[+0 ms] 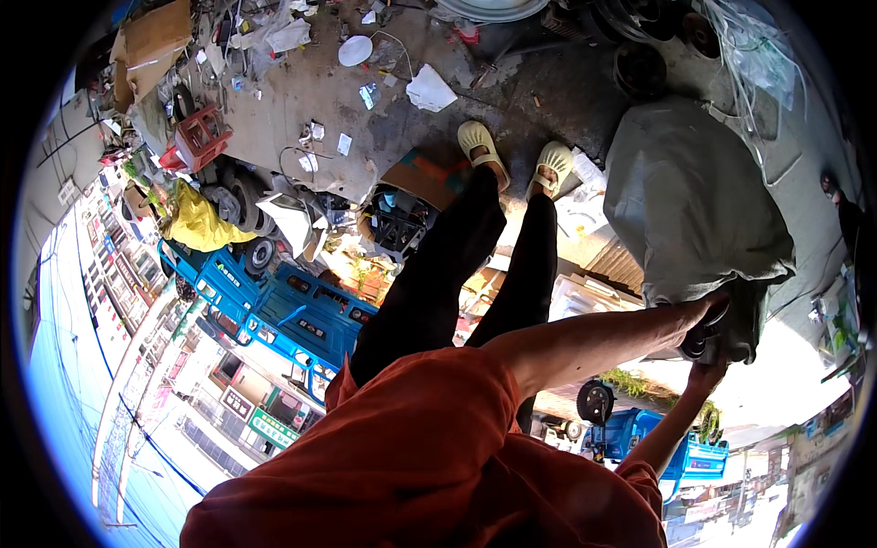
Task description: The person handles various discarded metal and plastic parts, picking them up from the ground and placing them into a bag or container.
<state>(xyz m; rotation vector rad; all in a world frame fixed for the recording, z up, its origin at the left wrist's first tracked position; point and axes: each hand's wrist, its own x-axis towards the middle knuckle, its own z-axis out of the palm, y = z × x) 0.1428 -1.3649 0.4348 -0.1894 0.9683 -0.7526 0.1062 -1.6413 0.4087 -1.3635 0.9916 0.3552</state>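
Note:
A large grey cloth sack (pixel 699 192) bulges on the ground at my right. Its gathered end lies by both my hands. My left arm reaches across my body, and my left hand (pixel 711 310) is closed at that end, with a small dark rounded thing (pixel 700 340) beside it that I cannot make out. Just below it, my right hand (pixel 708 373) is closed on the sack's edge. Shadow hides most of the fingers of both hands. My orange shirt fills the lower middle.
My feet in pale yellow shoes (pixel 477 142) stand on littered ground. A cardboard box (pixel 416 183) of dark parts sits left of them. Farther left are a red crate (pixel 201 137), yellow sheeting (pixel 196 219) and a blue truck (pixel 311 315). Dark wheels (pixel 639 68) lie beyond the sack.

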